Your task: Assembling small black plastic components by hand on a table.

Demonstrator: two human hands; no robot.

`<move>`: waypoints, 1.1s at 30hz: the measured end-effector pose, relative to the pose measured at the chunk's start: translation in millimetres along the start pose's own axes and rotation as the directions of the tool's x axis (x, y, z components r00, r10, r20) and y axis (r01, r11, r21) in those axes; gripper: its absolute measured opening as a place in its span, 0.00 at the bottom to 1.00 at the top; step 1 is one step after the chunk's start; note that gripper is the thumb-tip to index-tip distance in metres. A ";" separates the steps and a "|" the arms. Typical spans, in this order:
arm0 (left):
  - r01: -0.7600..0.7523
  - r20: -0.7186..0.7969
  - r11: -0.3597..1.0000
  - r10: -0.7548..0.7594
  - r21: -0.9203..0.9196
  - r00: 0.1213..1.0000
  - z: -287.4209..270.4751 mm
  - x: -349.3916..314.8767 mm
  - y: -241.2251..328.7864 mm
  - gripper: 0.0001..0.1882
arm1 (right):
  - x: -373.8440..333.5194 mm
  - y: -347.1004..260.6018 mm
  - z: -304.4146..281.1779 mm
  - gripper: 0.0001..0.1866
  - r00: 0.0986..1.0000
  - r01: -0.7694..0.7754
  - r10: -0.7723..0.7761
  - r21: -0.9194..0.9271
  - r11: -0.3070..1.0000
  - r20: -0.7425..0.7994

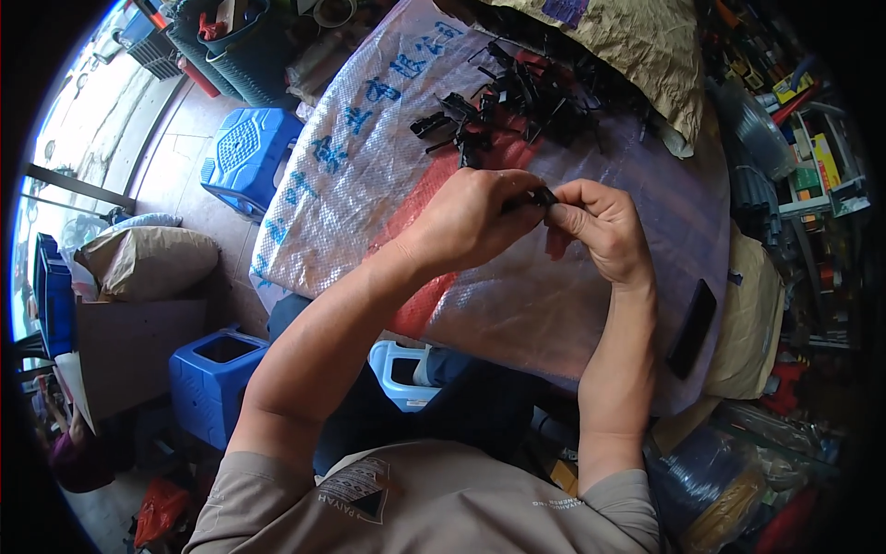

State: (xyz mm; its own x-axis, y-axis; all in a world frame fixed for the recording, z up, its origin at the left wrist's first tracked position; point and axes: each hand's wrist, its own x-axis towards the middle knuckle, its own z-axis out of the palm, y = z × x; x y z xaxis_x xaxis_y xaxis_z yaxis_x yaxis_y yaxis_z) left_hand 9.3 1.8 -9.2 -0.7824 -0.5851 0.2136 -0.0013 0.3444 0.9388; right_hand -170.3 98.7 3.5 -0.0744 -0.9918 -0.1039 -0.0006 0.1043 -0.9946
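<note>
Both hands meet above a white woven sack with a red stripe (503,277). Between them is a small black part (541,197), mostly covered by the fingers, so its exact kind is hidden. My left hand (475,210) is closed around it, back of the hand up. From the other side my right hand (600,226) pinches its end between thumb and fingertips. Just beyond the hands, a loose heap of black plastic parts (503,102) lies on the sack. A flat black phone-like slab (692,328) rests near the sack's right edge.
Blue plastic stools (245,152) stand to the left, one (214,374) nearer me. A brown paper sack (637,46) lies at the far side. Crowded shelves (821,175) line the right, with wrapped bundles (715,480) below. A full tan sack (148,258) sits far left.
</note>
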 end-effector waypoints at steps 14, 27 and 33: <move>0.119 0.009 0.449 -0.239 -0.886 0.971 -31.4 14.0 -3.2 0.15 | 33.7 -13.0 4.6 0.15 0.964 0.122 -0.171 -0.236 0.964 -0.202; -0.003 -0.046 0.094 -0.454 -0.996 0.890 -78.6 16.9 -20.9 0.10 | 45.6 19.3 2.9 0.12 0.842 0.325 -0.539 -0.800 0.505 0.002; 0.200 -0.064 0.543 -0.427 -0.815 0.902 -55.9 14.8 -14.7 0.07 | 27.1 7.4 12.5 0.12 0.909 0.252 -0.226 0.032 0.967 -0.351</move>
State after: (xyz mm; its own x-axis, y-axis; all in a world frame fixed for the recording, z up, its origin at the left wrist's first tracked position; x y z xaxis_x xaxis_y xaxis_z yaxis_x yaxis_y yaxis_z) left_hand 32.6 -53.0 -4.7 -0.6655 -0.7215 -0.1913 0.3507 -0.5285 0.7731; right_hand -159.9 71.7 -6.7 -0.4172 -0.8991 0.1329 0.0124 -0.1519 -0.9883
